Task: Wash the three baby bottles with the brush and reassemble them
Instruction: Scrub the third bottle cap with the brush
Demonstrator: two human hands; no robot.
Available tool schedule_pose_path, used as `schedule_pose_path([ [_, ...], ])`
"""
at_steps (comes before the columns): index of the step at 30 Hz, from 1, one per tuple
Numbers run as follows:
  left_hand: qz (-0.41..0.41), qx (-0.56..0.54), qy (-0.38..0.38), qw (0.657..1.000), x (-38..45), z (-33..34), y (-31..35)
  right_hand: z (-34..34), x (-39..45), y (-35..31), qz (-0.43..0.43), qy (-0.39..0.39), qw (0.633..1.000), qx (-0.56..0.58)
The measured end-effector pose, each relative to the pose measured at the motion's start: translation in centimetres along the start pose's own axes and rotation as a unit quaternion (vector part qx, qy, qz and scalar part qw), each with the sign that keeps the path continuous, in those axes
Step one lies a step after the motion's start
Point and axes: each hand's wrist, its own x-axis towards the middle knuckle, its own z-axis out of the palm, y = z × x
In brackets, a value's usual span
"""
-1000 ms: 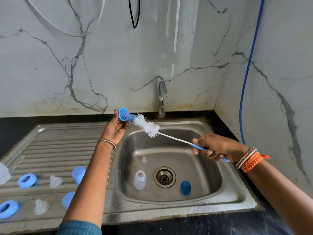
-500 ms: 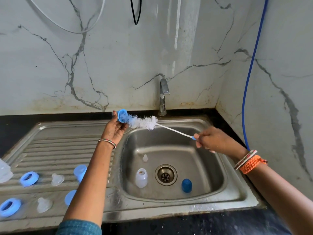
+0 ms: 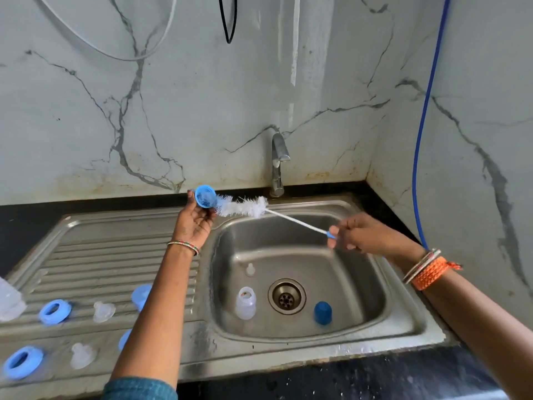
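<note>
My left hand holds a blue screw ring up above the sink's left rim. My right hand grips the blue handle of the bottle brush, whose white bristles reach into the ring. In the sink basin stand a clear bottle, a dark blue cap and a small clear teat. On the drainboard lie two blue rings, two clear teats, two light blue caps partly hidden by my left arm, and a clear bottle at the left edge.
The tap stands behind the basin, and no water is seen running. The drain is in the basin's middle. A blue hose hangs along the right wall. Marble walls close in the back and right.
My right hand has lifted and moved left, flattening the brush's angle and pushing its bristles further toward the ring. My left hand has stayed in place.
</note>
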Motion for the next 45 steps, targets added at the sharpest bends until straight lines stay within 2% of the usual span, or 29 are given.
schedule_pose_path([
  [2, 0.002, 0.0, 0.002, 1.0, 0.2, -0.2, -0.1, 0.7, -0.5, -0.3, -0.07, 0.175, 0.963, -0.191],
  [4, -0.001, 0.015, -0.003, 1.0, 0.4, -0.3, 0.0, 0.9, -0.6, -0.8, -0.166, 0.356, 0.865, -0.314],
  [6, -0.007, 0.047, -0.01, 0.999, 0.3, -0.2, 0.3, 0.9, -0.3, -0.4, -0.28, 0.444, 0.753, -0.396],
  [8, -0.012, 0.061, -0.019, 0.998, 0.2, -0.2, 0.4, 0.8, -0.1, -0.3, -0.299, 0.472, 0.707, -0.433],
  [9, -0.013, 0.059, -0.024, 0.998, 0.2, -0.2, 0.4, 0.6, -0.2, -0.8, -0.276, 0.462, 0.724, -0.432],
  [10, -0.014, 0.055, -0.025, 0.998, 0.2, -0.4, 0.4, 0.4, -0.4, -1.6, -0.232, 0.422, 0.775, -0.409],
  [11, -0.015, 0.05, -0.025, 0.998, 0.2, -0.4, 0.5, 0.2, -0.6, -2.4, -0.158, 0.32, 0.87, -0.339],
  [12, -0.015, 0.047, -0.022, 0.999, 0.3, -0.6, 0.5, -0.1, -0.5, -2.9, -0.07, 0.171, 0.96, -0.212],
  [13, -0.016, 0.042, -0.019, 0.999, 0.3, -0.6, 0.6, -0.4, -0.5, -3.1, 0.02, 0.027, 0.998, -0.053],
  [14, -0.016, 0.038, -0.017, 0.999, 0.3, -0.8, 0.6, -0.7, -0.2, -2.8, 0.077, -0.051, 0.994, 0.062],
  [16, -0.016, 0.026, -0.018, 0.999, 0.2, -0.9, 0.8, -1.1, 0.5, -2.3, 0.066, -0.061, 0.991, 0.098],
  [18, -0.013, 0.024, -0.017, 0.999, 0.1, -1.1, 0.8, -0.9, 0.6, -1.8, -0.03, 0.058, 0.995, -0.072],
  [19, -0.012, 0.028, -0.019, 0.999, 0.1, -1.1, 0.8, -0.8, 0.6, -1.8, -0.062, 0.154, 0.968, -0.19],
  [21, -0.014, 0.041, -0.023, 0.999, -0.1, -0.9, 0.8, -0.2, 0.4, -2.2, -0.137, 0.341, 0.863, -0.346],
  [22, -0.016, 0.048, -0.022, 0.998, 0.0, -0.8, 0.8, 0.1, 0.4, -2.2, -0.177, 0.397, 0.817, -0.379],
  [23, -0.02, 0.052, -0.022, 0.998, 0.0, -0.7, 0.8, 0.1, 0.3, -2.5, -0.181, 0.41, 0.805, -0.388],
  [24, -0.021, 0.052, -0.024, 0.998, 0.0, -0.8, 0.8, -0.2, 0.4, -2.6, -0.154, 0.368, 0.846, -0.353],
  [26, -0.017, 0.028, -0.02, 0.999, 0.0, -0.9, 0.8, -1.0, 0.4, -3.7, 0.004, 0.117, 0.987, -0.11],
  [27, -0.01, 0.008, -0.019, 1.0, 0.0, -0.9, 1.0, -1.3, 0.2, -4.0, 0.083, 0.005, 0.996, 0.019],
  [29, 0.017, -0.035, -0.017, 0.999, -0.2, -0.8, 1.2, -1.8, 0.2, -3.7, 0.099, -0.087, 0.987, 0.092],
  [31, 0.039, -0.06, -0.015, 0.997, 0.1, -0.6, 1.3, -1.7, 0.4, -3.7, 0.002, -0.05, 0.999, 0.001],
  [32, 0.044, -0.063, -0.009, 0.997, 0.2, -0.6, 1.3, -1.5, 0.3, -4.0, -0.047, 0.009, 0.996, -0.069],
  [35, 0.041, -0.062, 0.002, 0.997, 0.6, -0.7, 0.7, -1.3, 0.3, -4.8, -0.131, 0.273, 0.917, -0.258],
  [36, 0.04, -0.064, -0.001, 0.997, 0.7, -0.7, 0.6, -1.3, 0.3, -5.1, -0.136, 0.296, 0.909, -0.261],
  [37, 0.042, -0.068, -0.006, 0.997, 0.7, -0.7, 0.5, -1.4, 0.3, -5.1, -0.118, 0.259, 0.929, -0.236],
  [39, 0.062, -0.074, -0.019, 0.995, 0.7, -0.7, 0.3, -1.9, 0.5, -4.9, -0.027, 0.092, 0.985, -0.141],
  [41, 0.084, -0.068, -0.024, 0.994, 0.6, -0.5, 0.4, -1.9, 0.6, -4.4, 0.002, 0.032, 0.993, -0.112],
  [43, 0.092, -0.054, -0.02, 0.994, 0.5, -0.3, 0.5, -1.6, 0.9, -3.7, -0.049, 0.142, 0.971, -0.185],
  [45, 0.09, -0.038, -0.012, 0.995, 0.4, 0.1, 0.4, -1.1, 0.8, -3.5, -0.127, 0.31, 0.898, -0.285],
])
